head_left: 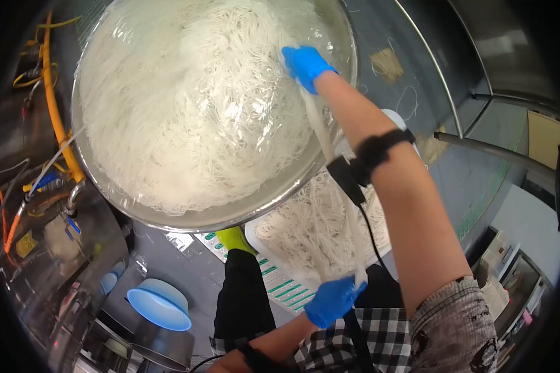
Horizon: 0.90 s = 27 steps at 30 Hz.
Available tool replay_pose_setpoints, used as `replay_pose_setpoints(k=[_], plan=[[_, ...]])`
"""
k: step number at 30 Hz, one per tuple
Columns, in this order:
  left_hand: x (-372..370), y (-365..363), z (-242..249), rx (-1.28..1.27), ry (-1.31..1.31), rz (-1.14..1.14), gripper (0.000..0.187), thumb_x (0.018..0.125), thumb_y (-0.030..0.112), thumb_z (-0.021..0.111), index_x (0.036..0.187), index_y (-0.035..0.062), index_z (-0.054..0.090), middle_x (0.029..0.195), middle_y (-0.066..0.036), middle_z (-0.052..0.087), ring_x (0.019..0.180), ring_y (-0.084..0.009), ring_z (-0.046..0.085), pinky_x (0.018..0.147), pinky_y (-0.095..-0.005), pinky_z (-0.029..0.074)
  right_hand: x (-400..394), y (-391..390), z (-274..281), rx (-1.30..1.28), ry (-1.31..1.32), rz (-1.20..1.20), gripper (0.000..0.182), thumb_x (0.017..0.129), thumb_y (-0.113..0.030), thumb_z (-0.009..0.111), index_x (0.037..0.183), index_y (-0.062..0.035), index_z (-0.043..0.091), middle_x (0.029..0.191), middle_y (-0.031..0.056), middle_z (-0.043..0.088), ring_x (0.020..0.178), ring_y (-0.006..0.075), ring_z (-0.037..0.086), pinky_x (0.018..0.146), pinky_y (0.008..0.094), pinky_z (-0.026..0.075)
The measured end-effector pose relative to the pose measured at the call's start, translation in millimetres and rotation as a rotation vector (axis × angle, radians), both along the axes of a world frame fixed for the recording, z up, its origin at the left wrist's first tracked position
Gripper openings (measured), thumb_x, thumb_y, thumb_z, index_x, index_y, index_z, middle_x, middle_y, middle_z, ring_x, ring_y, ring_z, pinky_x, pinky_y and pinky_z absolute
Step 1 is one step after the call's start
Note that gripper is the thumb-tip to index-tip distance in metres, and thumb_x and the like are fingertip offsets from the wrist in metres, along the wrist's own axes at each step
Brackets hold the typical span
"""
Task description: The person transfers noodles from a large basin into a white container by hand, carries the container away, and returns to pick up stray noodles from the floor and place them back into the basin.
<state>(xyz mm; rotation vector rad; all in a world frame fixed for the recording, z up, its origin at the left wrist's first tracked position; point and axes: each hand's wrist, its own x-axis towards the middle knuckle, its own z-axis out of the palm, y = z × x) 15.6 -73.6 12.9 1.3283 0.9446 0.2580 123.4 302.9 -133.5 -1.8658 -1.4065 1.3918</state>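
A large round metal bowl is heaped with wet white noodles. At its right inner side, my blue-gloved right hand is closed on a bundle of noodles that hangs over the rim. Below the bowl, a white tub holds more noodles. My left hand, also gloved in blue, grips long noodle strands at the tub's near edge. The strands stretch up from it across the tub. My right forearm and its black strap hide part of the tub.
A light-blue basin stands at lower left near a metal pot. Metal equipment with an orange hose lines the left. A metal rail crosses the right side. The grey floor has a green-and-white slatted mat.
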Motion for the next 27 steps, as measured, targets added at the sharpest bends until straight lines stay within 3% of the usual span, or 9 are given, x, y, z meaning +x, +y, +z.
replay_pose_setpoints(k=[1, 4, 6, 8, 10, 15, 20, 24, 27], plan=[[-1, -2, -9, 0.002, -0.008, 0.009, 0.016, 0.079, 0.02, 0.049, 0.087, 0.0061, 0.052, 0.067, -0.017, 0.053, 0.06, -0.0304, 0.053, 0.05, -0.036, 0.043, -5, -18, 26, -0.157, 0.266, -0.286, 0.029, 0.077, -0.031, 0.047, 0.082, -0.004, 0.054, 0.07, 0.0035, 0.051, 0.057, 0.0129, 0.045, 0.05, 0.0278, 0.038], [-1, 9, -28, -0.031, 0.156, 0.156, 0.02, 0.08, 0.022, 0.049, 0.089, 0.0039, 0.05, 0.068, -0.013, 0.054, 0.059, -0.0269, 0.054, 0.053, -0.0337, 0.043, 4, -77, 78, -0.096, 0.181, -0.086, 0.034, 0.079, -0.033, 0.047, 0.092, -0.0036, 0.056, 0.069, 0.0019, 0.05, 0.06, 0.0104, 0.042, 0.054, 0.0253, 0.038], [-6, 28, -36, -0.658, -0.127, 0.681, 0.027, 0.082, 0.026, 0.048, 0.094, 0.0018, 0.048, 0.072, -0.007, 0.054, 0.061, -0.0196, 0.052, 0.057, -0.0314, 0.042, 12, -120, 116, -0.111, 0.095, 0.073, 0.035, 0.082, -0.032, 0.043, 0.101, -0.0039, 0.055, 0.07, 0.0015, 0.051, 0.062, 0.0099, 0.042, 0.058, 0.0241, 0.039], [-16, 50, -34, -0.805, -0.234, 0.776, 0.033, 0.082, 0.03, 0.046, 0.099, 0.0015, 0.046, 0.077, -0.007, 0.054, 0.067, -0.0171, 0.051, 0.061, -0.0298, 0.042, 23, -170, 136, -0.227, -0.011, 0.126, 0.038, 0.082, -0.034, 0.043, 0.102, -0.0018, 0.051, 0.08, 0.0152, 0.057, 0.073, 0.0178, 0.053, 0.068, 0.03, 0.041], [-15, 61, -35, -0.96, -0.337, 0.86, 0.038, 0.083, 0.033, 0.044, 0.104, 0.0012, 0.044, 0.083, -0.007, 0.054, 0.072, -0.0147, 0.05, 0.064, -0.0282, 0.042, 23, -218, 171, -0.244, -0.151, 0.322, 0.03, 0.082, -0.03, 0.044, 0.098, -0.0063, 0.052, 0.075, 0.0182, 0.056, 0.066, 0.0312, 0.056, 0.06, 0.0374, 0.044], [-16, 81, -25, -1.208, -0.773, 0.862, 0.048, 0.085, 0.039, 0.036, 0.116, 0.0026, 0.037, 0.1, -0.015, 0.052, 0.084, -0.0186, 0.05, 0.076, -0.0266, 0.04, 14, -347, 202, -0.159, -0.128, 1.032, 0.017, 0.064, -0.014, 0.054, 0.079, -0.008, 0.053, 0.063, 0.0086, 0.052, 0.055, 0.0263, 0.055, 0.047, 0.0364, 0.044], [-24, 88, -20, -1.103, -0.692, 0.813, 0.04, 0.084, 0.033, 0.042, 0.11, 0.0027, 0.045, 0.06, 0.001, 0.041, 0.046, -0.0055, 0.036, 0.042, -0.0195, 0.032, 35, -391, 168, -0.087, -0.02, 0.934, 0.019, 0.063, -0.011, 0.052, 0.082, -0.0082, 0.052, 0.07, 0.0079, 0.053, 0.061, 0.0256, 0.056, 0.054, 0.0381, 0.044], [-17, 78, -8, -0.964, -0.316, 0.706, 0.032, 0.085, 0.029, 0.042, 0.1, 0.0029, 0.052, 0.055, 0.002, 0.039, 0.047, -0.0046, 0.036, 0.043, -0.0189, 0.032, 57, -301, 116, 0.081, -0.352, 0.45, 0.019, 0.069, -0.007, 0.047, 0.087, -0.0078, 0.053, 0.077, 0.0139, 0.054, 0.066, 0.0289, 0.054, 0.06, 0.0391, 0.043], [-10, 58, -3, -0.959, -0.278, 0.602, 0.027, 0.084, 0.025, 0.045, 0.091, 0.0022, 0.057, 0.059, 0.0, 0.047, 0.05, -0.0071, 0.041, 0.048, -0.0212, 0.036, 32, -171, 93, 0.015, -0.066, 0.151, 0.042, 0.079, -0.022, 0.049, 0.117, -0.0072, 0.04, 0.105, 0.0176, 0.05, 0.089, 0.0237, 0.053, 0.076, 0.032, 0.042]])
